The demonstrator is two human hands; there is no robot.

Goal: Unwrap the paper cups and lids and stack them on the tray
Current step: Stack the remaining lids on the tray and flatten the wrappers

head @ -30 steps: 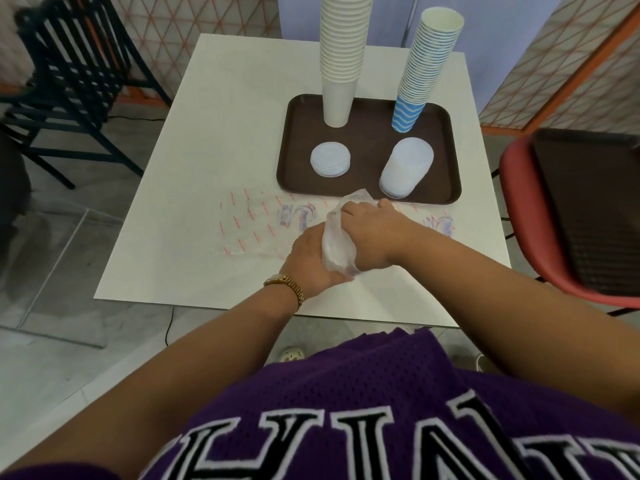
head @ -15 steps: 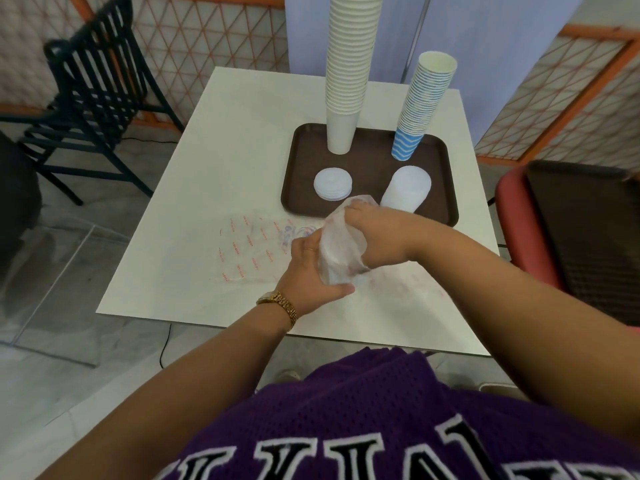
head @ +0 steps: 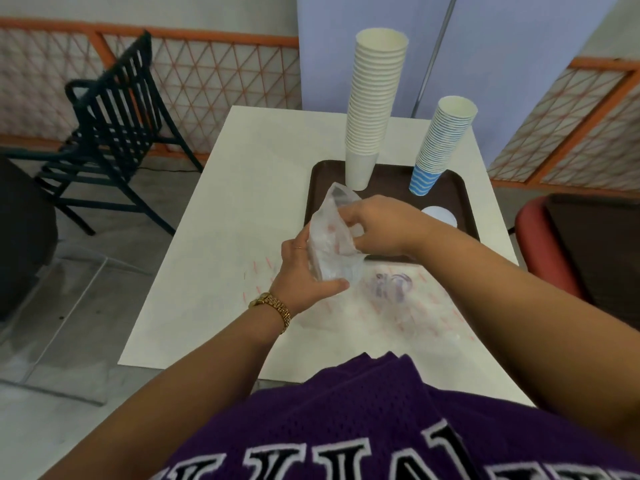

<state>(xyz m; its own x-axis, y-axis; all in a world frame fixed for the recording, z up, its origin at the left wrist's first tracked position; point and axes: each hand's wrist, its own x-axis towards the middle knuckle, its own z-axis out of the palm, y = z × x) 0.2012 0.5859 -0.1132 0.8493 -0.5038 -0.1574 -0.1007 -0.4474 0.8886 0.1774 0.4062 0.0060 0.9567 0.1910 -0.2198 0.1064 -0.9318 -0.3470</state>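
Both hands held the plastic wrap (head: 332, 244): the left hand (head: 304, 275) gripped its bottom, the right hand (head: 377, 226) pinched its top.

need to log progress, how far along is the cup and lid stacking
Done: the white cups and blue cups stand stacked on the tray, with a lid stack beside them. In hand: the left hand and right hand grip a clear wrapper above the table; whether lids remain inside is unclear. Left: empty it if needed; another wrapper lies flat on the table.
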